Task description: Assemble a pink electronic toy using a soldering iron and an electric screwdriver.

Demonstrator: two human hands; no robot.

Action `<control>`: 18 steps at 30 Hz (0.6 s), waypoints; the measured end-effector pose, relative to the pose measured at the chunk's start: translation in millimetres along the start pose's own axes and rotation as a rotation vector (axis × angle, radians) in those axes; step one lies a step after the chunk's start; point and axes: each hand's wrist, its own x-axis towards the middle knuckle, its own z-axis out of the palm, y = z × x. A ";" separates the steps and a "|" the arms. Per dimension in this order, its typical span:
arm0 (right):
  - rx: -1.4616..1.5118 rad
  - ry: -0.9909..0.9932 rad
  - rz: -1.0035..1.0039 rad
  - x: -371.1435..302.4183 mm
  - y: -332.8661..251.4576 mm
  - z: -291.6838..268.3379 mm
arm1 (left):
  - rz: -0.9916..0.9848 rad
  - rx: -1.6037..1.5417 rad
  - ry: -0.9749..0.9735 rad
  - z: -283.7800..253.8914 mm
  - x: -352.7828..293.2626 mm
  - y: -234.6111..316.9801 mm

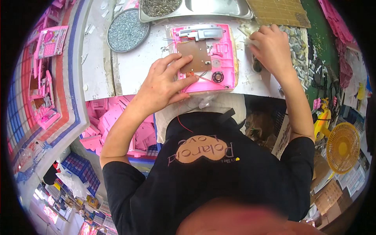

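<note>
In front of me on the white table lies a pink plastic housing point(231, 80), its open inside facing up. It holds a brown circuit board point(199, 58), a grey plastic unit point(207, 33) along the far edge, a small round black speaker point(217, 76) and thin wires. My left hand point(166, 78) rests on the near left of the housing, fingers spread over the board and wires. Right of the housing, my right hand point(271, 49) is bent, fingers curled beside a pale plastic piece point(246, 29). What its fingertips hold is hidden.
A round dish of silvery screws point(128, 30) stands at the far left, beside a metal tray point(219, 8) with darker screws. Many small grey parts point(299, 51) lie at the right edge, near cardboard point(278, 12). Below left are pink housings point(113, 121); a yellow fan point(343, 148) stands right.
</note>
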 end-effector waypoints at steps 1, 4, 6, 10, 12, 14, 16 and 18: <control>-0.075 -0.023 0.007 2.0 -1.2 7.2 | -0.009 0.004 -0.015 -3.3 1.8 4.0; -0.143 -0.036 -0.001 7.1 -3.2 19.1 | 0.060 -0.121 -0.055 -24.5 24.0 0.8; -0.106 -0.019 -0.016 5.7 -0.7 20.5 | 0.133 -0.183 0.045 -41.4 55.2 -10.1; 0.075 0.121 -0.060 6.7 2.8 16.4 | -0.118 0.048 0.234 -43.8 146.2 -69.4; 0.141 0.198 -0.096 5.2 7.0 14.6 | -0.125 0.175 0.257 -36.9 199.1 -100.5; 0.179 0.176 -0.087 3.6 8.7 10.1 | -0.249 0.272 0.199 -24.8 242.2 -124.0; 0.208 0.156 -0.068 -3.1 10.4 5.2 | -0.172 0.528 0.392 -6.7 261.5 -135.1; 0.236 0.146 -0.050 -11.1 13.2 1.2 | -0.266 0.633 0.433 4.9 275.6 -137.8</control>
